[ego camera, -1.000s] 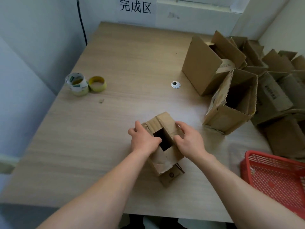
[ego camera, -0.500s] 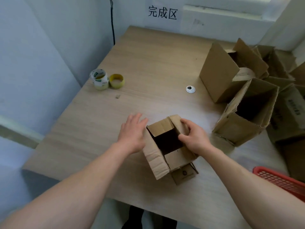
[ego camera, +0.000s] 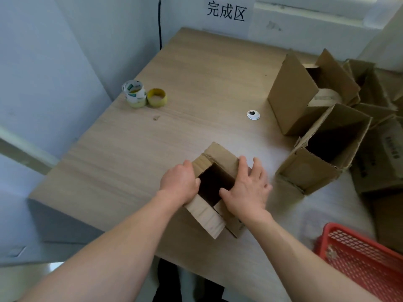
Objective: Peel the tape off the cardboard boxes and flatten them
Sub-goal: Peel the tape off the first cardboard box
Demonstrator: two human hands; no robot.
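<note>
The small box point(ego camera: 220, 155) stands on the table point(ego camera: 196, 83) near the middle of its front edge, between the left hand point(ego camera: 178, 182) and the right hand point(ego camera: 246, 192). Two tape rolls point(ego camera: 134, 93) touch by the left edge. The near open box point(ego camera: 322, 158) and the far open box point(ego camera: 292, 92) line the right edge, probably with more behind. A basket point(ego camera: 359, 258) sits at the front right corner.

Light wooden table point(ego camera: 196, 68) set against pale blue walls point(ego camera: 54, 51); paper sign point(ego camera: 226, 13) with black characters on far wall.

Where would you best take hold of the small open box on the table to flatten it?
Take the small box by its two opposite side walls at the open top, from left and right; the hollow tube should probably collapse sideways there.
</note>
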